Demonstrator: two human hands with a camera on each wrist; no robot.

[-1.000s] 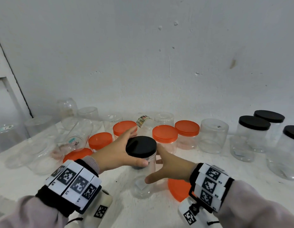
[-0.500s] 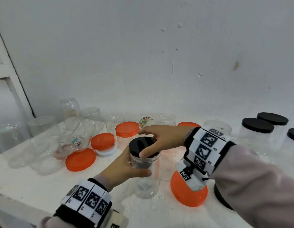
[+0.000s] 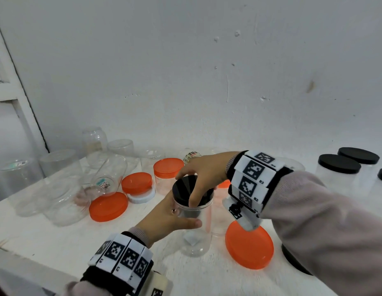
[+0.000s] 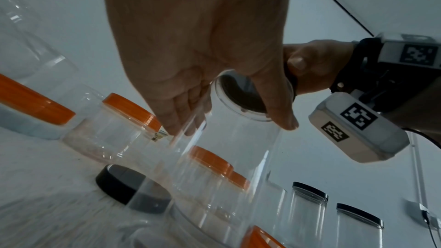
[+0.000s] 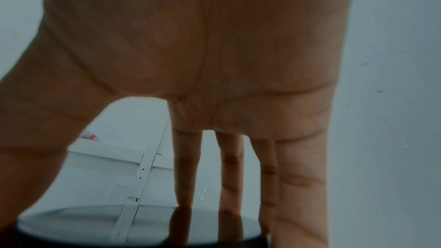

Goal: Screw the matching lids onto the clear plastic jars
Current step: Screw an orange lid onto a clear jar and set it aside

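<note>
Right hand (image 3: 204,171) pinches black lid (image 3: 185,189) — better turned level while left hand (image 3: 164,218) grips clear jar (image 3: 196,229)

Even soft daylight, white surfaces near blown out; wrist views dim, bluish, motion-blurred; wide-angle bending at edges.

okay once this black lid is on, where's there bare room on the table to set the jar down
Bare table lies at the near left, between the left hand and the big loose orange lid. A smaller bare strip runs along the near edge, in front of the jar and the orange lid on its right. The back row of jars and orange-lidded jars is crowded.
</note>
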